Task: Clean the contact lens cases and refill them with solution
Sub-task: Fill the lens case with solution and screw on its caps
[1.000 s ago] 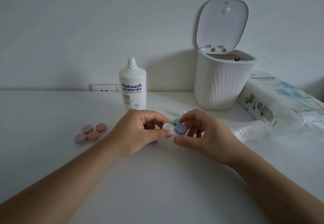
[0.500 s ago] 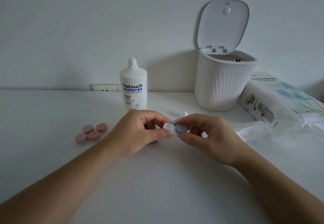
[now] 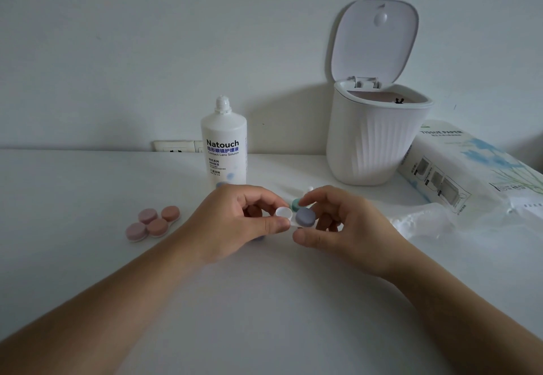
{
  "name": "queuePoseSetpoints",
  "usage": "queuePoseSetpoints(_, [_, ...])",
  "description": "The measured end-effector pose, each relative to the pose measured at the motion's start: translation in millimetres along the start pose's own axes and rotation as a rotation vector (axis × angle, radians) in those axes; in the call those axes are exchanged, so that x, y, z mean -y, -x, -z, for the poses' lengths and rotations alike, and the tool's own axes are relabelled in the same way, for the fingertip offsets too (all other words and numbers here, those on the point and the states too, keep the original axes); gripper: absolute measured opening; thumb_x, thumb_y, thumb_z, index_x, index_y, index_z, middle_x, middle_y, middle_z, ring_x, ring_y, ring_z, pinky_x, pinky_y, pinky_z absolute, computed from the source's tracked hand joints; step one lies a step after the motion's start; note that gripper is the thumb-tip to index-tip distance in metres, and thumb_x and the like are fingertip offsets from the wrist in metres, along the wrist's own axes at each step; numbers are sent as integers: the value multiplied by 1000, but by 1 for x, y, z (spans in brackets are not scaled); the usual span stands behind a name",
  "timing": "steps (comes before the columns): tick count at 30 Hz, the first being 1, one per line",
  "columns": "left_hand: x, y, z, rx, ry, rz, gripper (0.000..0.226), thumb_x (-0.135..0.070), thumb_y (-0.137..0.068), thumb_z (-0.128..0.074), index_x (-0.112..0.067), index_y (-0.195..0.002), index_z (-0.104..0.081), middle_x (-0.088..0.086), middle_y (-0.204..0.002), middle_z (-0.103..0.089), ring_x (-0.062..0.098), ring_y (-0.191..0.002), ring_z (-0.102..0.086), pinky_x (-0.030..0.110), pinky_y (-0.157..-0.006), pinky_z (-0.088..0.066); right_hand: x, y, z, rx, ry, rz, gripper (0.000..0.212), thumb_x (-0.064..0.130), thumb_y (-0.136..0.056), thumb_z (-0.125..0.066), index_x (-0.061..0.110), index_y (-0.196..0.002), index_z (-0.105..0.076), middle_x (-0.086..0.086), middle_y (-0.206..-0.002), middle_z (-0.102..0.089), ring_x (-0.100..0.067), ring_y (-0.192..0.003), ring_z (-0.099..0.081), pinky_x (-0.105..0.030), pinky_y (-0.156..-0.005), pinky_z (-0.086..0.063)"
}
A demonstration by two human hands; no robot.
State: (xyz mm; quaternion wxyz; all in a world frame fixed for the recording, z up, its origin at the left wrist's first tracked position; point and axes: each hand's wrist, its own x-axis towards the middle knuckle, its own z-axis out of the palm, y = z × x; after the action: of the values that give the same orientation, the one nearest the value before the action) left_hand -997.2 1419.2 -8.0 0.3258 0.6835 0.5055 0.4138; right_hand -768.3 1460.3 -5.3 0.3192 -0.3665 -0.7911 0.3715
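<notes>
My left hand (image 3: pixel 232 222) pinches a small contact lens case just above the table, and its left well (image 3: pixel 283 212) is white and uncapped. On the case's right well sits a grey-purple cap (image 3: pixel 305 217). My right hand (image 3: pixel 349 227) curls its fingers round that cap, with the thumb spread a little below it. Just behind the cap, a teal part (image 3: pixel 294 204) is half hidden by my right index finger. Two pink capped cases (image 3: pixel 152 223) lie on the table to the left. The white solution bottle (image 3: pixel 224 151) stands behind my hands without its cap.
A white ribbed bin (image 3: pixel 373 139) with its lid up stands at the back right. A tissue paper pack (image 3: pixel 470 169) lies to its right, with crumpled clear wrapping (image 3: pixel 417 222) in front of it. A small white cap (image 3: pixel 310 189) lies behind my right hand. A wall socket (image 3: pixel 176 146) sits behind the bottle.
My right thumb closed onto the purple cap half a second ago and has now spread away below it again. My left hand and the case have stayed in place.
</notes>
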Motion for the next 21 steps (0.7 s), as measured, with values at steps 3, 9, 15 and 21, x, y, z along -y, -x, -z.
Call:
queuePoseSetpoints(3, [0,-1,0,-4,13,-1,11,-32,-81,-83,-38,-88,-77,-16,-64,-67,6,-59,-61,14,-59,-46,1,3,2,19,-18,33,31,25,-83,-82,34,-111,-72,10,-90,-73,-12,-68,-60,-22,-66,-50])
queuePoseSetpoints(9, [0,0,0,-14,-6,16,12,-33,-80,-84,-36,-89,-77,-5,-62,-65,10,-58,-58,22,-59,-45,3,2,0,-13,-20,13,15,22,-82,-82,30,-92,-75,13,-76,-72,-4,-62,-61,-15,-62,-49])
queuePoseSetpoints(15, [-1,1,3,-41,-143,-34,20,-44,-74,-85,-46,-91,-75,1,-68,-62,7,-55,-47,17,-55,-39,3,2,1,-2,-24,5,14,22,-83,-82,29,-93,-75,11,-79,-74,-6,-66,-65,-15,-65,-51])
queuePoseSetpoints(21, [-1,3,17,13,-573,-27,49,-56,-67,-85,-44,-111,-67,-38,-103,-54,2,-82,-55,15,-62,-38,3,3,7,-19,-16,-3,14,21,-84,-81,30,-92,-75,11,-77,-74,-11,-68,-67,-11,-66,-48])
